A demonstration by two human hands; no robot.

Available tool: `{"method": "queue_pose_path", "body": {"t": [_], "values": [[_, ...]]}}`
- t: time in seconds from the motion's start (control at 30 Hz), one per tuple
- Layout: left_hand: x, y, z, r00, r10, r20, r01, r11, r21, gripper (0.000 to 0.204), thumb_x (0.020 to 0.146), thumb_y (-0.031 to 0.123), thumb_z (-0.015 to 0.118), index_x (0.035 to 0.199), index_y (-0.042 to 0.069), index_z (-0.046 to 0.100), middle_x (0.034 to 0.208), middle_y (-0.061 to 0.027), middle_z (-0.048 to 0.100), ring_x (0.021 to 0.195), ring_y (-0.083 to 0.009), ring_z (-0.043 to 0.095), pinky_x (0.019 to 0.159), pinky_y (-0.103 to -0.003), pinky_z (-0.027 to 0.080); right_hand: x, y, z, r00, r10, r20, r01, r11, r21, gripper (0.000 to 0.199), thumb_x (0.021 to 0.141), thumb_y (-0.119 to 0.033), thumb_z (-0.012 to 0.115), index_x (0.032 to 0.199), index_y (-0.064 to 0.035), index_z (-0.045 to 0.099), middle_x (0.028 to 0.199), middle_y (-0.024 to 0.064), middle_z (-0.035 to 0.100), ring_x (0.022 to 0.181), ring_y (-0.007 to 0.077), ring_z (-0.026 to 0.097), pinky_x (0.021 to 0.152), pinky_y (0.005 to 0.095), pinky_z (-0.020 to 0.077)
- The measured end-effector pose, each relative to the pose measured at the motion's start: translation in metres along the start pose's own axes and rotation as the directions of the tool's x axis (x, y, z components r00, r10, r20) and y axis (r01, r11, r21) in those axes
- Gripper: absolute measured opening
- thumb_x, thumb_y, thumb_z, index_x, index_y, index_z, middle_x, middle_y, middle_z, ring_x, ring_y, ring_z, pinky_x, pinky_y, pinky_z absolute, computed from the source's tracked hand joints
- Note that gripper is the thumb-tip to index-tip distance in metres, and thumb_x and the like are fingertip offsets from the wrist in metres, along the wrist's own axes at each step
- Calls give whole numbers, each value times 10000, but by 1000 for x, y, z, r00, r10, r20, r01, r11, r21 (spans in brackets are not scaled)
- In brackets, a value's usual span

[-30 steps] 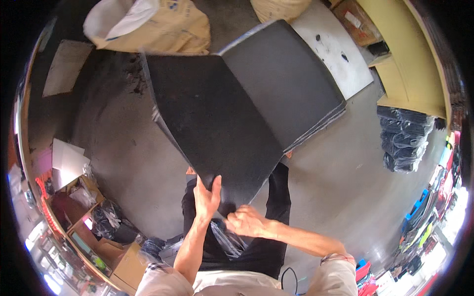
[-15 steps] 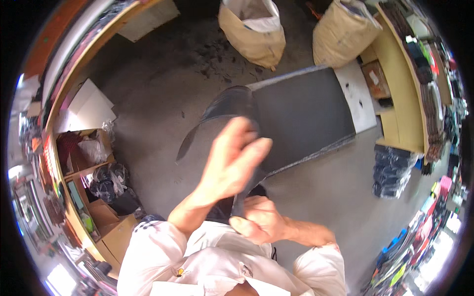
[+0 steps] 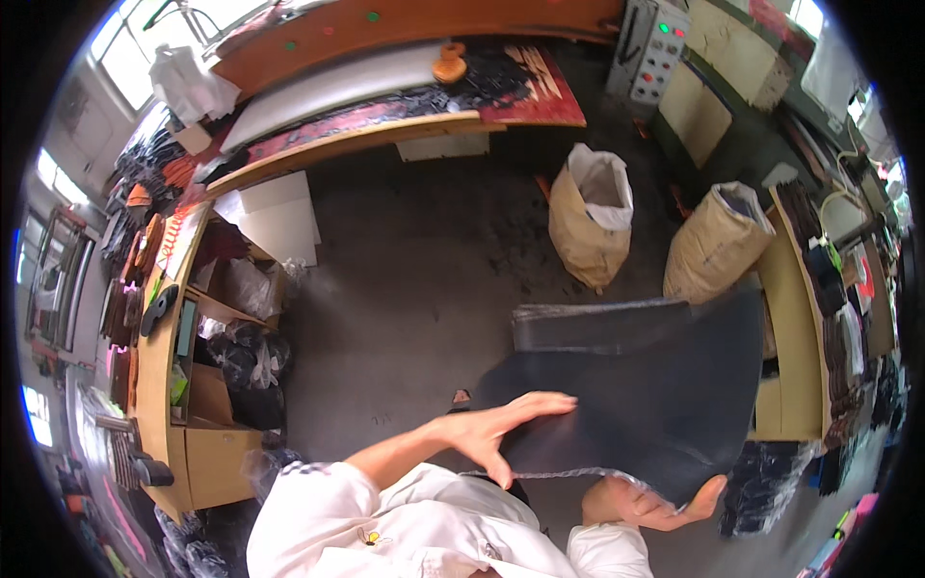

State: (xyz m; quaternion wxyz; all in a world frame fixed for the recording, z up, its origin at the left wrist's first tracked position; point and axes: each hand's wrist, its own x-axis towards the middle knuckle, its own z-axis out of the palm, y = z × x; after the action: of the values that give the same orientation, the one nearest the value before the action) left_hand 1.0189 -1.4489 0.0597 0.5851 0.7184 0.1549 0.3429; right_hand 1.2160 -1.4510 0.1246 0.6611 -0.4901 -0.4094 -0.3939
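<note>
Two hands (image 3: 501, 429) (image 3: 650, 503) hold a black sheet (image 3: 636, 405) above grey concrete floor (image 3: 405, 289)

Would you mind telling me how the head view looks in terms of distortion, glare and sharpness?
In the head view, fisheye bending curves the long workbench near the rim and a black border rings the picture; the windows at upper left are blown out white; the left hand on the dark sheet is slightly soft, and the right hand beneath its edge sits in shade.
</note>
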Motion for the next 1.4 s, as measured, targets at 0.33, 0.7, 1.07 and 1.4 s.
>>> {"method": "queue_pose_path", "body": {"t": [0.33, 0.7, 1.07, 1.4], "values": [[-166, -89, -58, 702, -375, -605, 408, 908, -90, 568, 854, 151, 741, 1374, 71, 530, 1363, -127, 560, 1275, -270, 533, 1058, -381, 425, -40, -130, 149, 969, -65, -239, 150, 922, 358, 526, 940, -410, 519, 1158, 64, 588, 1004, 198, 631, 897, 311, 635, 790, 389, 534], [-189, -65, -332, 527, -436, -729, 293, 899, -326, 227, 865, 122, 721, 1060, 8, 705, 978, -45, 711, 937, -117, 624, 847, -284, 505, 28, -376, 460, 937, 53, 345, -338, -117, 934, 257, 921, -227, 557, 984, 14, 620, 890, 146, 645, 761, 278, 625, 702, 377, 524], [-310, -46, -640, -120, -463, -878, -151, 883, -445, 499, 896, 402, 736, 1150, -21, 657, 1095, -80, 687, 967, -178, 649, 870, -325, 510, -291, -513, 629, 508, -658, 555, -687, 79, 723, 375, 817, -251, 803, 1040, -22, 606, 996, 91, 655, 898, 211, 639, 791, 343, 504], [-378, 16, -715, -358, -232, -904, 238, 914, -329, 181, 889, 162, 731, 1011, 36, 687, 900, 7, 674, 764, -78, 607, 713, -229, 478, -366, -283, 616, -207, 169, 964, -673, 690, -265, 681, 813, -328, 819, 1288, 3, 460, 1034, 67, 538, 786, 115, 481, 722, 294, 454]]}}
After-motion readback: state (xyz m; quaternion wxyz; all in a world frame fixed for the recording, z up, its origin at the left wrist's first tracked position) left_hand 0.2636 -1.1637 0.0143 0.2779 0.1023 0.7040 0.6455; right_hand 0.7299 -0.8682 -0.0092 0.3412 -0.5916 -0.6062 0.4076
